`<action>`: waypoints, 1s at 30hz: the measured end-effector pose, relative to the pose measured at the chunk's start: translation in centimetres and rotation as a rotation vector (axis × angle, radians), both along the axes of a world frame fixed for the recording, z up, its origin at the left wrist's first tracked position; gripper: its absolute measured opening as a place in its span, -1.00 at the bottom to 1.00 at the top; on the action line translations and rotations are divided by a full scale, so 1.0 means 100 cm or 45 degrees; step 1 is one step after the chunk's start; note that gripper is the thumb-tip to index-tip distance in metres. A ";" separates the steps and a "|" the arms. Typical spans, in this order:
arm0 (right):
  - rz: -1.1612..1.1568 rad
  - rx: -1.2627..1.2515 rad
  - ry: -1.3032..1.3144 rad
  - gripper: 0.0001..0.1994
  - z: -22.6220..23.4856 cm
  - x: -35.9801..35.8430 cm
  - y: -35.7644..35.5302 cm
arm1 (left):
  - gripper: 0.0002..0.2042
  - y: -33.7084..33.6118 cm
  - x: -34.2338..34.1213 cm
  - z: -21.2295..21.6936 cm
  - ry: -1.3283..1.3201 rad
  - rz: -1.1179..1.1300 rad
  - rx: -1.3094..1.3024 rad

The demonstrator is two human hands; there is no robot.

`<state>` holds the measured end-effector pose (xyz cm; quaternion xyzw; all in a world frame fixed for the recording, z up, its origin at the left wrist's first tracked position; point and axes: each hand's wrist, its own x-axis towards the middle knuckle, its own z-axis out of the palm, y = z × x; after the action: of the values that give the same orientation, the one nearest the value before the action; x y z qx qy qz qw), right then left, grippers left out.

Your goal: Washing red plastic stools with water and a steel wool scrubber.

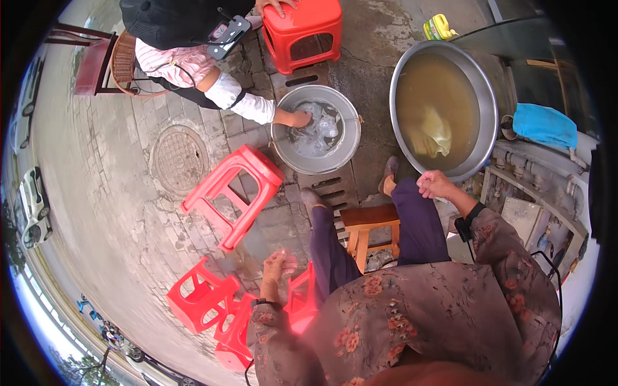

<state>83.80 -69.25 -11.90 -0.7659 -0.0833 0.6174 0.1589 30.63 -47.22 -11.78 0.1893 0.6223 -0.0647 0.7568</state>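
**Desk:** What dominates the frame?

**Photographer:** A wide steel basin (494,109) of murky brown water on the pavement, with a pale yellow cloth (434,132) sunk in it. The wearer's right hand (436,184) sits at its near rim. The fingers are curled, but I cannot tell whether they grip the rim or only rest by it.

**Desk:** And beyond that?

**Photographer:** A smaller metal tub (322,168) of soapy water, where another person's hand (297,118) is dipped in. Red plastic stools are scattered to the left: one tipped stool (232,193) on its side and a toppled cluster (206,299) lower down. A wooden stool (367,222) stands between the wearer's legs.

**Desk:** The left hand?

**Photographer:** The left hand (278,262) is blurred, just above the nearest red stool (301,299). The fingers look slack and are holding nothing.

**Desk:** Which stage is this?

**Photographer:** By my reading, a reach towards that stool while braced at the basin. A lift would call for the fingers closing on the stool's edge, with the right hand steady.
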 end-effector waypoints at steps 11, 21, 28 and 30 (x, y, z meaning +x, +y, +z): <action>1.001 0.319 -0.337 -0.74 -0.220 -0.093 0.211 | -0.74 0.034 0.069 -0.141 0.355 0.238 0.662; 0.803 0.145 -0.697 -0.27 -0.348 -0.084 0.314 | -0.75 0.080 0.093 -0.225 0.829 -0.331 1.725; 1.305 0.446 -0.711 -0.60 -0.487 -0.116 0.339 | -0.68 0.111 0.093 -0.253 0.783 -0.368 1.729; 1.511 0.442 -0.724 -0.62 -0.521 -0.104 0.333 | -0.66 0.127 0.101 -0.259 0.853 -0.552 1.728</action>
<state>73.44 -35.91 -64.02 -0.6864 -0.6258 0.3523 -0.1143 40.75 -34.54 -37.69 0.6975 0.6701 0.1297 0.2183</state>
